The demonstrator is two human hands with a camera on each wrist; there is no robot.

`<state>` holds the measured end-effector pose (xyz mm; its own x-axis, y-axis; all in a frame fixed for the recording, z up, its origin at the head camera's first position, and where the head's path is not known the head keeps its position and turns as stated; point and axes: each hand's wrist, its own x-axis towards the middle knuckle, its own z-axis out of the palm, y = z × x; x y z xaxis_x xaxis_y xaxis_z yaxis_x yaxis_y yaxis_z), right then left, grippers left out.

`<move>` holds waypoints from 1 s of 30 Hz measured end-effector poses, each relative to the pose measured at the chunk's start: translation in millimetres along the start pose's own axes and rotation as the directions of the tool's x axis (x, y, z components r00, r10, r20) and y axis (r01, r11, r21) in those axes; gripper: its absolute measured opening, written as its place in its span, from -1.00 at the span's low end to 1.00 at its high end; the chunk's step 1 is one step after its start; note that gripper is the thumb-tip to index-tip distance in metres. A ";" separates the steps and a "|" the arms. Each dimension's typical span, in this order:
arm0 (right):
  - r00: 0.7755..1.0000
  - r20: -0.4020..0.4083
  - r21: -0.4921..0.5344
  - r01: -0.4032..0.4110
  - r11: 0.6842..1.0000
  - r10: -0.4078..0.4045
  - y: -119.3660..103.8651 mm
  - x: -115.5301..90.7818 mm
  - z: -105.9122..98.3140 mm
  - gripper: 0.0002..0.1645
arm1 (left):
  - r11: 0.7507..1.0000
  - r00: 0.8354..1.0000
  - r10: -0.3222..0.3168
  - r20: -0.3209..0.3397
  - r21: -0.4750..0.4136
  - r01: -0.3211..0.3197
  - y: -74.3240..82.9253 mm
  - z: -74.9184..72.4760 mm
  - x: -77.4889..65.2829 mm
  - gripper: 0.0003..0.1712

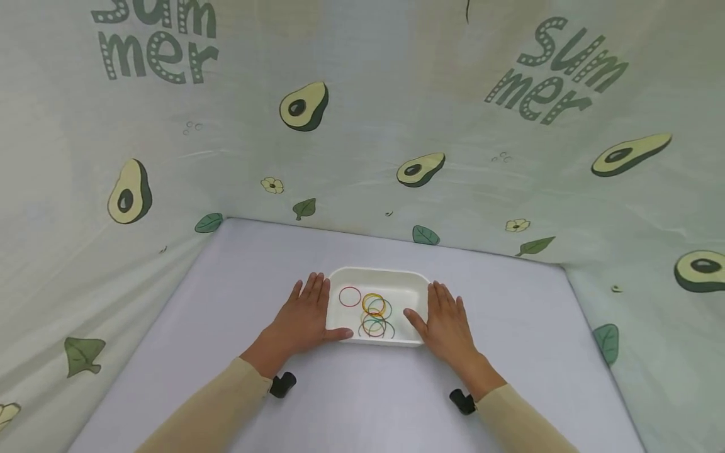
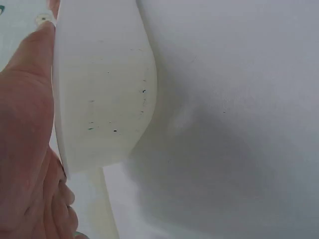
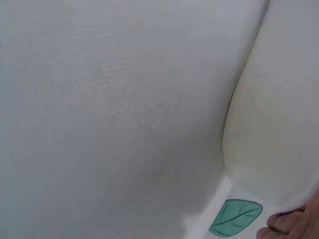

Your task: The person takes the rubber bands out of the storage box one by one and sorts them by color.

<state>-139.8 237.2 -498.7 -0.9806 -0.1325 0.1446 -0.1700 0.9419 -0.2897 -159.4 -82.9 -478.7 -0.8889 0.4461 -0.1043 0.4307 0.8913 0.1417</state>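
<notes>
A shallow white plastic tray sits on the table between my two hands. Inside lie several thin rubber bands in yellow, green and red, overlapping in a loose cluster, while one red rubber band is apart at the left. My left hand lies along the tray's left side, fingers straight, thumb stretched over the front rim. On the right side, my right hand has straight fingers along the rim and its thumb over the inside. Both wrist views show the tray's outer wall close beside the hand.
A white cloth covers the table. Behind and at both sides hangs a pale curtain printed with avocados, leaves and lettering. A small black device is at the left wrist, and another black device at the right wrist.
</notes>
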 end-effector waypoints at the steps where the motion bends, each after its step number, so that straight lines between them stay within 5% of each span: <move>1: 1.000 -0.002 -0.003 0.000 1.000 0.000 -0.2 -0.4 0.5 0.12 | 1.000 1.000 -0.001 0.001 -0.001 0.001 0.9 -0.9 -2.1 0.45; 14: 0.999 -0.032 -0.034 0.004 0.999 -0.005 0.3 2.8 4.3 0.06 | 1.000 1.000 0.013 -0.018 0.010 -0.013 -4.2 9.2 1.3 0.51; 24: 0.981 -0.110 -0.136 0.144 0.980 -0.159 0.5 15.6 -8.4 -0.10 | 1.000 1.000 0.025 -0.009 0.000 -0.025 -2.2 7.1 3.2 0.52; 30: 0.960 -0.106 -0.136 0.246 0.960 -0.261 -20.0 39.2 -11.9 -0.36 | 1.000 1.000 0.021 -0.007 -0.013 -0.021 -0.8 1.7 3.3 0.50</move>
<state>-173.6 216.9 -475.9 -0.8863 -0.3402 0.3143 -0.3910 0.9133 -0.1140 -162.5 -82.0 -480.8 -0.8807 0.4641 -0.0942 0.4473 0.8805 0.1568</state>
